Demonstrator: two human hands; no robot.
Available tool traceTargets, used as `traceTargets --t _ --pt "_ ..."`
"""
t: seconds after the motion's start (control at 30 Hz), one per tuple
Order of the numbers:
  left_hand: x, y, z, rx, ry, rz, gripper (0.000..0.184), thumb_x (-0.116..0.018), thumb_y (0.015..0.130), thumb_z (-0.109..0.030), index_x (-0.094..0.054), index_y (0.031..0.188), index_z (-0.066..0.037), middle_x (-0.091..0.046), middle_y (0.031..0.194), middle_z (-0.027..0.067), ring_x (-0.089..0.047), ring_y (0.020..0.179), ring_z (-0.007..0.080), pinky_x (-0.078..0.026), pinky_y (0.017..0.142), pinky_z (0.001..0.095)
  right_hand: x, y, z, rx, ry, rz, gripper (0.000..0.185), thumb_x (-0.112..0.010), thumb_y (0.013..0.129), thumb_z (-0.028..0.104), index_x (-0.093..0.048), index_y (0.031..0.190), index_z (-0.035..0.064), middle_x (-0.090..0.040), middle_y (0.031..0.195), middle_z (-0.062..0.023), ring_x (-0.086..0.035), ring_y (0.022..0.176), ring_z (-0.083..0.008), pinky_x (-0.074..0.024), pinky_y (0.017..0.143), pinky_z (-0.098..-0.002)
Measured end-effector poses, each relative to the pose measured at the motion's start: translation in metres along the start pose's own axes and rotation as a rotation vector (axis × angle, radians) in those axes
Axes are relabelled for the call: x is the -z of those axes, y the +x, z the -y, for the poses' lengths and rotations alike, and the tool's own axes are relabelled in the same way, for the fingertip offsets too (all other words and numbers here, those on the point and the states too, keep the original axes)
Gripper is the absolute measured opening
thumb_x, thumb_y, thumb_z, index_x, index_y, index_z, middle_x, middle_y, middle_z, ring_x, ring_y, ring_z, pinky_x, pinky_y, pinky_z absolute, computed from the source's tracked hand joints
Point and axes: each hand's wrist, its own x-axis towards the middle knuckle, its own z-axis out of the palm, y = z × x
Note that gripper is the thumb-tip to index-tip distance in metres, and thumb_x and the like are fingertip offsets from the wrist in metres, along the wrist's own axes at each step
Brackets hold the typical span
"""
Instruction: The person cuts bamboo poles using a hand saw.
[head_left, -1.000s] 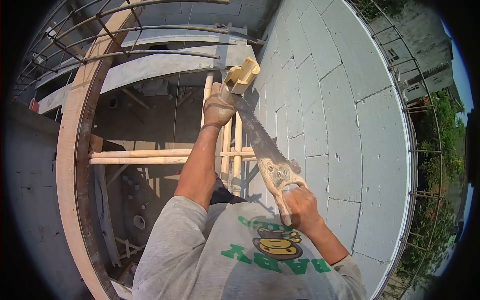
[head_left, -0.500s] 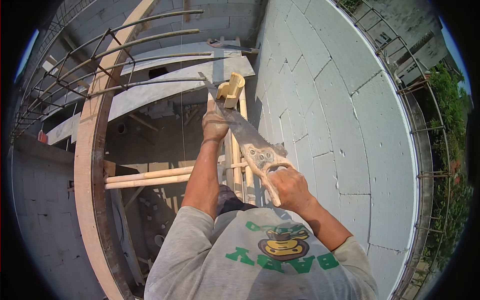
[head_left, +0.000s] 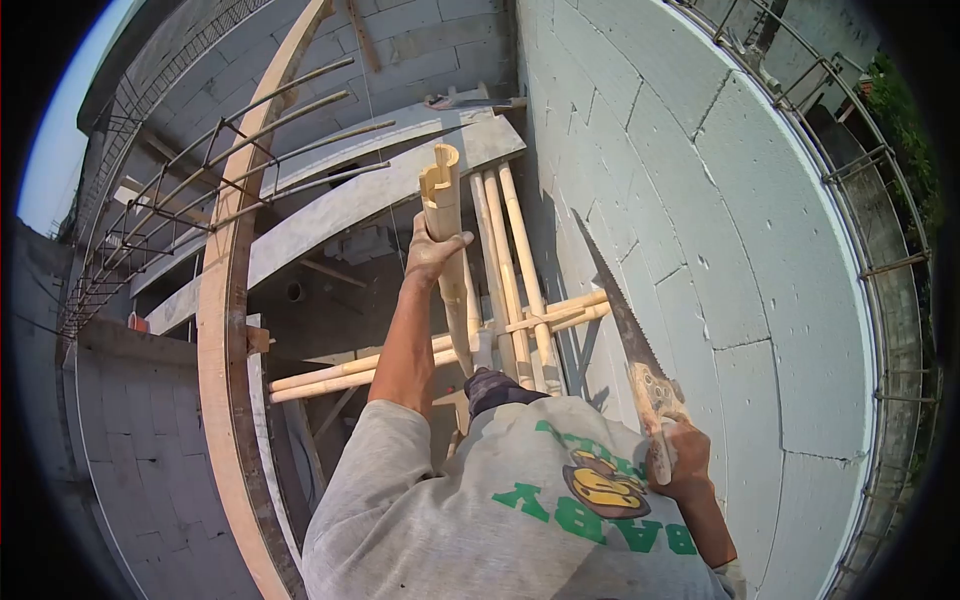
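While a long, pale wooden beam [head_left: 225, 310] runs along the left, the left hand [head_left: 430, 255] is wrapped around a yellowish bamboo piece with a deeply notched end [head_left: 445, 205], which rises above the fingers, beside the crossed, pale bamboo poles [head_left: 527, 270]. Farther right, the right hand [head_left: 688, 450] is clenched on the worn wooden handle of a grey, toothed handsaw [head_left: 625, 310]; its blade slants near the grey block wall [head_left: 730, 250], well apart from the notched piece. To my eye, this is handling or checking rather than cutting. Any further cut would call for bracing the bamboo firmly, bringing the teeth square onto it and keeping the left fingers clear.
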Motion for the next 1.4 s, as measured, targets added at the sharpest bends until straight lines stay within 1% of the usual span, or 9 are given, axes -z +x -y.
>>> traceTargets --t 0.17,0.33,0.6,1.0,1.1,1.2,1.23,1.33,1.4 --pt "0.016 0.003 -0.022 -0.1 -0.128 0.023 0.114 -0.093 0.064 -0.042 -0.03 0.152 -0.006 -0.047 0.144 0.0208 -0.043 0.138 0.0322 -0.036 0.114 0.0443 -0.048 -0.018 -0.009 -0.648 0.4 -0.094 0.014 -0.066 0.078 0.004 -0.059 0.09 0.0023 -0.062 0.069 -0.0174 -0.064 0.062 -0.0412 -0.0506 0.057 -0.0424" --pt "0.027 0.042 -0.058 -0.209 0.083 0.169 0.117 -0.093 0.061 -0.045 -0.031 0.153 -0.008 -0.051 0.142 0.0205 -0.047 0.135 0.0345 -0.038 0.113 0.0456 -0.088 -0.036 -0.023 -0.65 0.409 -0.02 0.014 -0.068 0.078 0.006 -0.057 0.086 0.0028 -0.061 0.067 -0.0184 -0.066 0.066 -0.0408 -0.0508 0.058 -0.0419" --pt "0.03 0.054 -0.089 -0.031 0.196 0.303 0.096 -0.093 0.054 -0.038 -0.055 0.137 -0.009 -0.067 0.117 0.0128 -0.064 0.113 0.0279 -0.047 0.102 0.0404 -0.101 -0.019 -0.027 -0.823 0.268 0.157 0.02 -0.07 0.078 0.014 -0.059 0.09 0.0028 -0.065 0.073 -0.022 -0.067 0.071 -0.0417 -0.0528 0.062 -0.0449" --pt "0.032 0.06 -0.079 -0.06 0.065 0.367 0.088 -0.095 0.05 -0.033 -0.063 0.128 -0.007 -0.069 0.111 0.0072 -0.065 0.106 0.0224 -0.05 0.097 0.0357 -0.108 0.007 -0.032 -0.753 0.358 0.205 0.025 -0.07 0.079 0.016 -0.064 0.099 0.0021 -0.066 0.071 -0.0212 -0.068 0.069 -0.0395 -0.0535 0.062 -0.0457" --pt "0.024 0.045 -0.071 -0.146 -0.039 0.289 0.085 -0.088 0.067 -0.04 -0.056 0.136 -0.003 -0.065 0.118 0.0094 -0.061 0.11 0.0207 -0.047 0.099 0.0325 -0.118 0.004 -0.043 -0.753 0.321 0.24 0.025 -0.069 0.08 0.015 -0.064 0.099 0.0009 -0.064 0.069 -0.0221 -0.068 0.067 -0.0396 -0.0532 0.061 -0.045" --pt "0.005 0.031 -0.063 -0.189 -0.051 0.008 0.087 -0.084 0.07 -0.055 -0.057 0.136 -0.006 -0.064 0.123 0.0141 -0.062 0.112 0.0244 -0.048 0.1 0.036 -0.112 0.02 -0.039 -0.71 0.35 0.224 0.015 -0.064 0.084 0.009 -0.063 0.097 0.0005 -0.062 0.065 -0.0122 -0.062 0.057 -0.0195 -0.0488 0.056 -0.0339" --pt "-0.003 0.027 -0.065 -0.253 -0.017 -0.06 0.073 -0.062 0.09 -0.058 -0.055 0.139 -0.005 -0.061 0.128 0.018 -0.062 0.113 0.0278 -0.045 0.102 0.0374 -0.115 0.018 -0.041 -0.681 0.329 0.198 0.015 -0.064 0.084 0.009 -0.063 0.097 0.0006 -0.062 0.065 -0.013 -0.063 0.057 -0.0208 -0.0489 0.057 -0.0342" --pt "-0.023 0.032 -0.08 -0.299 -0.236 -0.234 0.057 -0.042 0.103 -0.047 -0.056 0.138 -0.004 -0.062 0.126 0.0189 -0.062 0.114 0.0296 -0.044 0.103 0.0383 -0.127 0.008 -0.047 -0.608 0.307 0.128 0.017 -0.065 0.083 0.011 -0.064 0.097 0.0008 -0.062 0.066 -0.0155 -0.063 0.057 -0.0254 -0.0494 0.057 -0.0355" --pt "-0.033 0.041 -0.093 -0.254 -0.088 -0.337 0.055 -0.03 0.105 -0.039 -0.067 0.123 -0.002 -0.069 0.113 0.0188 -0.064 0.11 0.0292 -0.045 0.1 0.0386 -0.13 0.004 -0.046 -0.59 0.346 0.075 0.018 -0.066 0.082 0.012 -0.064 0.096 0.0009 -0.062 0.066 -0.0173 -0.065 0.059 -0.0296 -0.0498 0.057 -0.037"
